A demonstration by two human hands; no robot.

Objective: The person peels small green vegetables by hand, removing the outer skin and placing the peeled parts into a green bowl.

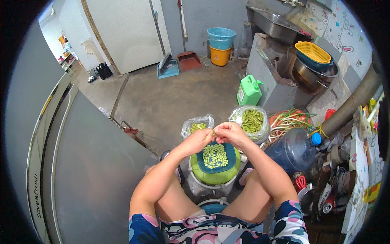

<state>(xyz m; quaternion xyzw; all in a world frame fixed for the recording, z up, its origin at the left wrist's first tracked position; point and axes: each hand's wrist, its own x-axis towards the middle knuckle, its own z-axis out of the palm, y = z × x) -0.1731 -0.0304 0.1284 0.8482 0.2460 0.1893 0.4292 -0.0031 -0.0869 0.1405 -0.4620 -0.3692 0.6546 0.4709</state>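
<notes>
My left hand (pixel 199 140) and my right hand (pixel 231 134) meet fingertip to fingertip above a dark teal plastic basin (pixel 200 166). Both pinch a green edamame pod (pixel 214 133), mostly hidden by the fingers. Shelled green edamame beans (pixel 215 156) lie spread over the bottom of the basin. The basin rests on a round lime-green stool top (pixel 210 179) between my knees. Just beyond my left hand, a clear plastic bag (pixel 185 130) contains some green pods. Beyond my right hand stands a fuller bag (pixel 265 123) of edamame pods (pixel 252 120).
Scallions (pixel 286 123) and a large blue-tinted water bottle (pixel 289 151) lie at the right. A green jug (pixel 249 91) stands by the concrete sink base (pixel 265 70). At the left rises a grey refrigerator (pixel 100 170). Dustpans (pixel 189 60) and stacked buckets (pixel 220 55) line the far wall.
</notes>
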